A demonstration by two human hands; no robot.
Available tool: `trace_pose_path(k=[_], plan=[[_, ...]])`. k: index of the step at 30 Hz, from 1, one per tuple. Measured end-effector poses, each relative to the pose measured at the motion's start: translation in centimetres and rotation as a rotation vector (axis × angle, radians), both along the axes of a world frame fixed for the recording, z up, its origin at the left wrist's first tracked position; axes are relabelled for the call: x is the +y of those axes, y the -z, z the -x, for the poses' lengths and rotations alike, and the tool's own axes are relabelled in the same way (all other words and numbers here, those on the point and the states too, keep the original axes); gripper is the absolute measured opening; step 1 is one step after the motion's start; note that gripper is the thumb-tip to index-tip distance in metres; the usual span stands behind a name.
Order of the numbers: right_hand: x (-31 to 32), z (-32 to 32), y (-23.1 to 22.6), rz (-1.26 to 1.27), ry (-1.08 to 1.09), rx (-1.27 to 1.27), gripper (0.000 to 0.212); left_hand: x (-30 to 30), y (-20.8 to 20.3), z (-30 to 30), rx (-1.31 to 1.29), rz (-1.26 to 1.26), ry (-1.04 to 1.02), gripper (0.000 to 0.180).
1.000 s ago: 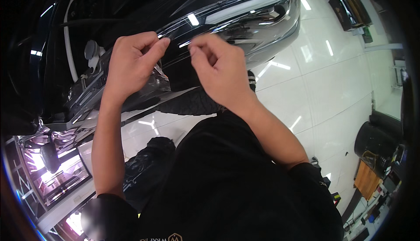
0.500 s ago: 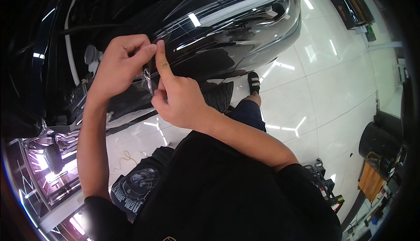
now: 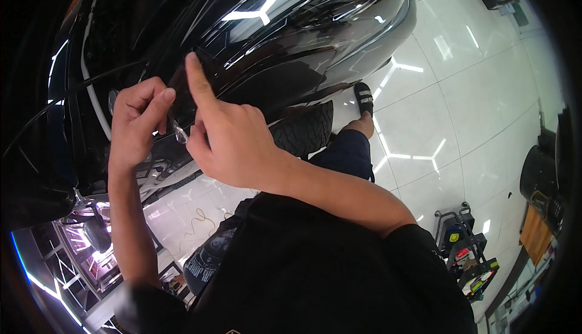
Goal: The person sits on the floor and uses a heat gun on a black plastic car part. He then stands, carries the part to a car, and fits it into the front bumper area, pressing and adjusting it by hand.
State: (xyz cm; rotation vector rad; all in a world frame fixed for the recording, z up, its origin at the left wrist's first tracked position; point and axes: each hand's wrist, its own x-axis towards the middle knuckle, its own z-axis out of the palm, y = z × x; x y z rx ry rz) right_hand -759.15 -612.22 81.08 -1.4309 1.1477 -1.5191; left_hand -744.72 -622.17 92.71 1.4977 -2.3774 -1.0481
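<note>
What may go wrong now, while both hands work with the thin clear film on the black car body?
1. The left hand pinches only an edge of the clear film; it might crease or fold onto itself.
2. The right hand presses with one bare fingertip on the glossy black car panel; smudges could end up under the film.

left hand (image 3: 138, 125): fingers pinching a clear film (image 3: 179, 129) at the black car body (image 3: 285, 37)
right hand (image 3: 227, 137): forefinger raised, pressing the film's edge
floor (image 3: 485, 97): glossy white tiles
</note>
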Motion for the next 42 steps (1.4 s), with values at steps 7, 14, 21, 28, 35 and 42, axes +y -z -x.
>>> trace_pose_path(k=[7,14,21,28,35,42], plan=[[1.7,-0.2,-1.0,-0.082,-0.231,-0.053,0.107,0.5,0.8,-0.3,0.079,0.058,0.013,0.036],[0.4,2.5,-1.3,-0.267,-0.130,-0.520,0.018,1.7,1.1,1.2,0.034,0.264,0.087,0.032],[-4.2,5.4,-4.6,-0.384,-0.062,0.077,0.052,3.4,1.4,2.3,-0.013,0.499,0.119,0.023],[-6.6,5.2,-6.1,-0.438,-0.068,0.309,0.054,4.0,2.2,2.3,0.026,0.607,0.100,0.020],[-6.1,5.0,-4.6,-0.448,-0.102,0.035,0.045,4.4,2.7,2.3,0.062,0.615,0.102,0.019],[-5.3,5.3,-3.1,-0.282,-0.118,-0.002,0.041,4.9,2.7,2.6,-0.016,0.617,0.173,0.020]])
